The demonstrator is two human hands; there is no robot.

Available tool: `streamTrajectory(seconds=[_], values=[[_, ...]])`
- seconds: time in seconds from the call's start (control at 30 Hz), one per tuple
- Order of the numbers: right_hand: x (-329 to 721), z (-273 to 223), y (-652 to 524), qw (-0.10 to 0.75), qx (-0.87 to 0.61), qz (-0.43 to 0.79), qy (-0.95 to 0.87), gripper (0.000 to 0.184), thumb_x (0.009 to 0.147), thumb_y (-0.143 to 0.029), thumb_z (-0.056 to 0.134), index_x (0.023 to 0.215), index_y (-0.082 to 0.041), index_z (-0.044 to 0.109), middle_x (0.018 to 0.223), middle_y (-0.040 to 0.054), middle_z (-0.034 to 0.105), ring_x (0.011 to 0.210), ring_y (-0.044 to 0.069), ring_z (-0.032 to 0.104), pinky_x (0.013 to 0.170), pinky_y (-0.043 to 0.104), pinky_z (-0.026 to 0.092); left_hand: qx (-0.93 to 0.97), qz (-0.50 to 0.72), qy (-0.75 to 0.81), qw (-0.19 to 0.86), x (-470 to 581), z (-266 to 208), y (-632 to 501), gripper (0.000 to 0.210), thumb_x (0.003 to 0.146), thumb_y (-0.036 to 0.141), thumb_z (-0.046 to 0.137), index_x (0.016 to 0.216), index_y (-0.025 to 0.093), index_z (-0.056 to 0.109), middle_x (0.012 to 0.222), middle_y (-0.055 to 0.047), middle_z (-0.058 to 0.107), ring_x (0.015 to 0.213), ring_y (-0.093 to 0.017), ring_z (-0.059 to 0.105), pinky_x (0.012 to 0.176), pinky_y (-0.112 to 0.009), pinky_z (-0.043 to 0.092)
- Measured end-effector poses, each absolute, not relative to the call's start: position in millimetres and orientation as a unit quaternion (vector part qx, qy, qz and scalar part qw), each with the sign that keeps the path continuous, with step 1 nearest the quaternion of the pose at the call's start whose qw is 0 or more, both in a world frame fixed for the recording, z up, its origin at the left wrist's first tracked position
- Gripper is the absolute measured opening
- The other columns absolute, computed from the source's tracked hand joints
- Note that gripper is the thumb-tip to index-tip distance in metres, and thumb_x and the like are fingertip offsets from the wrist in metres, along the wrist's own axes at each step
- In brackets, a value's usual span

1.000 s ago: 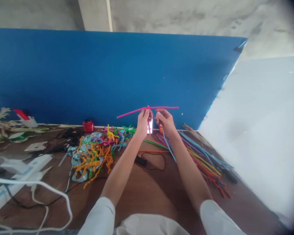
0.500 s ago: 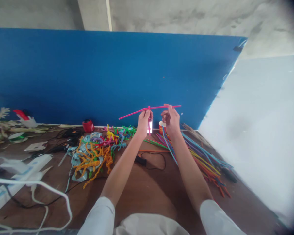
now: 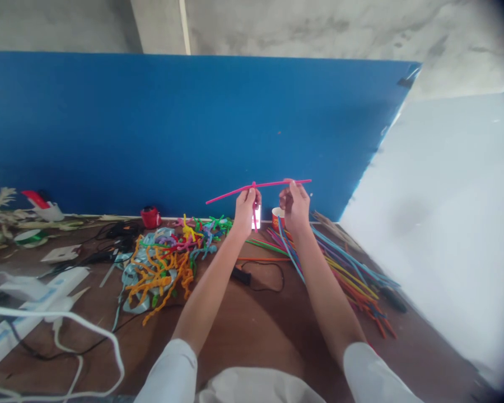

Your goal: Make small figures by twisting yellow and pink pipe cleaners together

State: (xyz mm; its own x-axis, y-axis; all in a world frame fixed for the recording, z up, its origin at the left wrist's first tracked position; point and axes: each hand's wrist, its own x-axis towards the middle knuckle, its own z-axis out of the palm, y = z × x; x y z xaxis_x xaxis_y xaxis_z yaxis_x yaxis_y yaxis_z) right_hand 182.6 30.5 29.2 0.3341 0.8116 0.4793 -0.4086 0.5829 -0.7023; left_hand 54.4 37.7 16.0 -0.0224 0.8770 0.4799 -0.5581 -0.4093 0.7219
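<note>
A pink pipe cleaner is held up above the table, with one long arm out to each side and a stem hanging down from a small knot in its middle. My left hand pinches it just under that knot. Toward the right end, the thumb and fingertips of my right hand are closed on the straight arm, and its tip sticks out beyond them. Behind my hands stand a lit phone screen and a red and white paper cup, both partly covered.
Left of my arms lies a pile of bent orange and mixed-colour pipe cleaners. Straight ones are spread at right. A black tool with a cord lies between my forearms. White power strips and cables occupy the left. A blue partition rises behind.
My hands and the pink pipe cleaner stay almost in place. The right hand's fingers have shifted very slightly to the right along the pipe cleaner.
</note>
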Motion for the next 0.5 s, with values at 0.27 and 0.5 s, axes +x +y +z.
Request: streamTrajectory(seconds=[0.27, 0.5], values=[[188.6, 26.2, 34.8, 0.788, -0.237, 0.396, -0.408, 0.033, 0.077, -0.051, 0.074, 0.089, -0.021, 0.068, 0.058, -0.0060, 0.059, 0.041, 0.005, 0.041, 0.038, 0.023, 0.025, 0.452, 0.687, 0.180, 0.540, 54.7, 19.1, 34.2, 0.024, 0.092, 0.031, 0.062, 0.075, 0.015, 0.059, 0.066, 0.002, 0.053, 0.056, -0.006, 0.046, 0.053, -0.019, 0.035], [189.9, 23.8, 37.0, 0.779, -0.242, 0.420, -0.397, 0.039, 0.079, -0.059, 0.070, 0.085, -0.020, 0.069, 0.055, -0.0062, 0.056, 0.040, 0.006, 0.040, 0.038, 0.024, 0.026, 0.435, 0.678, 0.180, 0.565, 54.6, 21.6, 31.6, 0.026, 0.089, 0.036, 0.066, 0.076, 0.016, 0.057, 0.064, 0.003, 0.051, 0.052, -0.005, 0.042, 0.048, -0.019, 0.030]])
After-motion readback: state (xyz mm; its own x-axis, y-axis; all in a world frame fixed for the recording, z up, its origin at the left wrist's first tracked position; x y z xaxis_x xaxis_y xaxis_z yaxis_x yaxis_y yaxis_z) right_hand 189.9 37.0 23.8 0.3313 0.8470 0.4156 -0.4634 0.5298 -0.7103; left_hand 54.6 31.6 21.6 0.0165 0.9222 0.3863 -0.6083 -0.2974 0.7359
